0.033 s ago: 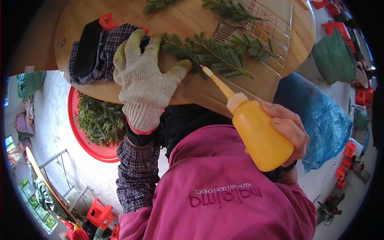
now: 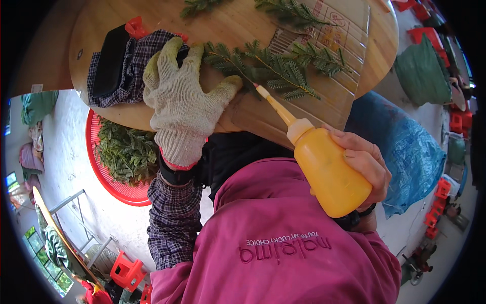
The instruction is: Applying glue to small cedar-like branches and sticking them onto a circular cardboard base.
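Observation:
My left hand (image 2: 185, 93), in a whitish knit glove with yellowed fingertips, lies with its fingers spread on the round wooden table (image 2: 162, 17). Its fingertips reach the left sprig's tip and a folded plaid cloth (image 2: 137, 63). Bare-skinned, my right hand (image 2: 367, 164) is wrapped round a yellow squeeze bottle (image 2: 331, 175) with a long, narrow nozzle. The nozzle's tip points at the stem end of a green fir sprig (image 2: 226, 59); I cannot tell whether they touch. Beside that sprig, two more fir sprigs (image 2: 283, 71) lie on a flattened cardboard sheet (image 2: 329, 99).
A black phone (image 2: 110, 61) rests on the cloth. More sprigs (image 2: 291, 12) lie toward the table's far edge. Below the table, a red basket (image 2: 114, 185) holds a heap of greenery (image 2: 126, 152). Blue plastic sheeting (image 2: 405, 152) hangs at the right; a red stool (image 2: 126, 271) stands lower left.

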`<action>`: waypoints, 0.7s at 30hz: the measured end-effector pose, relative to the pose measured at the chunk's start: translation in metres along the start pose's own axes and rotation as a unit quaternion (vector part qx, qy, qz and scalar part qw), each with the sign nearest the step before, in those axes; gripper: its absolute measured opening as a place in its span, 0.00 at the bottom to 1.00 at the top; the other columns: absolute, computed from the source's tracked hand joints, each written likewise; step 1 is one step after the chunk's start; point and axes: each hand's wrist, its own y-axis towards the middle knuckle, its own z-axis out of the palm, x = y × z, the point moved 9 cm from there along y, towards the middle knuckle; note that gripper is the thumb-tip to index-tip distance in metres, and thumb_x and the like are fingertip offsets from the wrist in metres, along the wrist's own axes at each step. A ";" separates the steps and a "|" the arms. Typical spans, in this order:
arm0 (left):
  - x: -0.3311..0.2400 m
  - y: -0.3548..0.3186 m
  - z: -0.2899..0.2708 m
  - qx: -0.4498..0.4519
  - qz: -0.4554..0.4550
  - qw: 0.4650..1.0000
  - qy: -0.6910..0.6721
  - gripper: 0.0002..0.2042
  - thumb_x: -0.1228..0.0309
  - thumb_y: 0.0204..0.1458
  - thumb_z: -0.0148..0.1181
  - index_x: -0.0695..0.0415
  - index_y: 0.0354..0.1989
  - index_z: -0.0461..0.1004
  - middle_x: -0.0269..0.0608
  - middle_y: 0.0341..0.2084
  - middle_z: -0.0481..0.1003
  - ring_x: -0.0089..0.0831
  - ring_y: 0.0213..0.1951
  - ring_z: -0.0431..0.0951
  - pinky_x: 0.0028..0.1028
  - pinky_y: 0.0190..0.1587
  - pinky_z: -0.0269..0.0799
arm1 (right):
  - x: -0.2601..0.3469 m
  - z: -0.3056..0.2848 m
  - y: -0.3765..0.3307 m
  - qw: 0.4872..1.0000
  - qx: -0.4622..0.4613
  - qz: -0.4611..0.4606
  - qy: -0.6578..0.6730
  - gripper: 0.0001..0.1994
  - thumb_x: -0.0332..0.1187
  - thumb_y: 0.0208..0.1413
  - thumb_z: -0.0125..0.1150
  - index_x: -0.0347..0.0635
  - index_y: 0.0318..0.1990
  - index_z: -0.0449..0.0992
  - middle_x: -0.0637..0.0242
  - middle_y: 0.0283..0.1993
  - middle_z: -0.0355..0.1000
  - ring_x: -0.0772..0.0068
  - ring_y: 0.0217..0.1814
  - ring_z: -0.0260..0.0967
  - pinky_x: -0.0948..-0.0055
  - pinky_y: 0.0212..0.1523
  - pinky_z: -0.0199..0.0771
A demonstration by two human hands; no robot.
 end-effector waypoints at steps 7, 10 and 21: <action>-0.001 -0.002 0.001 0.000 -0.002 1.000 -0.008 0.36 0.45 0.46 0.67 0.54 0.61 0.74 0.51 0.66 0.65 0.55 0.67 0.59 0.49 0.69 0.54 | 0.008 -0.009 -0.009 0.999 0.014 0.000 -0.033 0.19 0.25 0.48 0.77 0.33 0.42 0.72 0.40 0.47 0.77 0.45 0.47 0.82 0.54 0.47 0.87; -0.002 -0.001 -0.001 -0.002 -0.004 1.000 -0.012 0.36 0.45 0.46 0.68 0.53 0.61 0.74 0.51 0.66 0.64 0.55 0.67 0.59 0.50 0.69 0.54 | 0.011 -0.010 -0.009 0.999 0.010 -0.001 -0.035 0.18 0.26 0.49 0.76 0.33 0.42 0.72 0.40 0.46 0.78 0.46 0.46 0.82 0.54 0.46 0.87; -0.002 0.015 -0.024 0.028 -0.002 0.998 -0.063 0.30 0.53 0.46 0.70 0.57 0.56 0.77 0.52 0.60 0.69 0.52 0.62 0.66 0.45 0.61 0.65 | 0.002 -0.053 0.002 0.999 -0.028 -0.029 0.009 0.27 0.39 0.46 0.81 0.35 0.46 0.69 0.39 0.47 0.77 0.47 0.47 0.81 0.56 0.43 0.87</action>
